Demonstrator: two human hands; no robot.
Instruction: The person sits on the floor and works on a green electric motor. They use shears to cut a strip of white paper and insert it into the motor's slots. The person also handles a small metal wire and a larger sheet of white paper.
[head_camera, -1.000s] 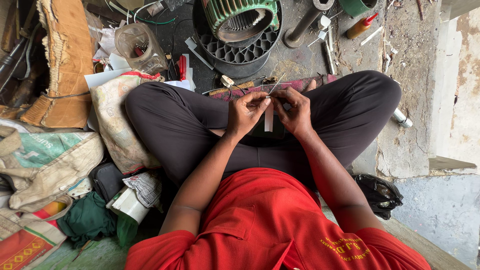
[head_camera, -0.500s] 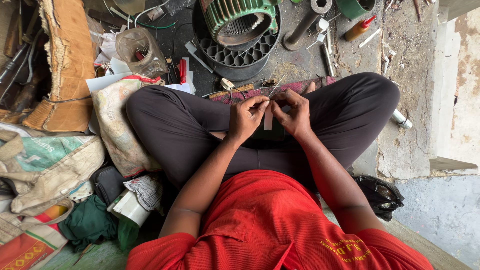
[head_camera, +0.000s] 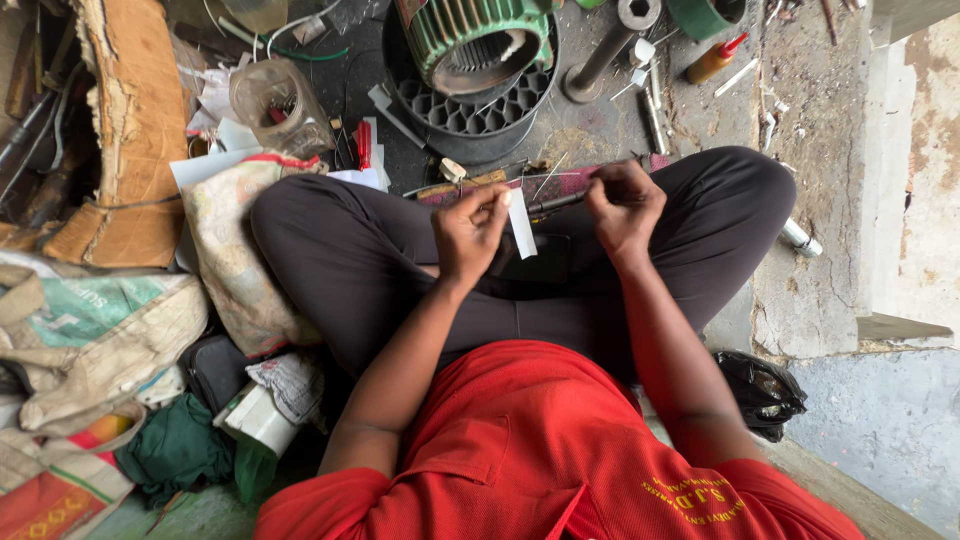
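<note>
Right above the crossed legs, the left hand (head_camera: 468, 232) pinches a small white strip of paper (head_camera: 521, 224) between thumb and fingertips; the strip hangs down from the grip, flat and narrow, with straight cut edges. Just beside it, the right hand (head_camera: 624, 203) is curled shut around the end of a thin dark rod (head_camera: 556, 203), which runs from that fist toward the paper strip and nearly meets its upper end. Both hands hover over the lap, near each other but not touching.

Beyond the knees, on the gritty concrete floor (head_camera: 820, 130), sits a green motor housing (head_camera: 475, 40) with ribbed metal fins and a round opening showing copper-coloured windings, resting on a black round plastic tray (head_camera: 480, 115) with a honeycomb pattern. To its right lies a grey metal socket wrench (head_camera: 608, 50), tube-shaped with a hexagonal mouth, and a small orange bottle (head_camera: 712, 60) with a red pointed cap. A crumpled clear plastic jar (head_camera: 270, 100) stands to the left of the tray.

On the person's left side a worn, floral cloth bag (head_camera: 235, 260) leans against the thigh, with torn brown cardboard (head_camera: 130, 140) behind it and woven sacks (head_camera: 90, 320) closer in. A black plastic bag (head_camera: 760, 390) lies crumpled by the right hip. The person wears a red shirt (head_camera: 540, 450) and dark grey trousers (head_camera: 360, 250).
</note>
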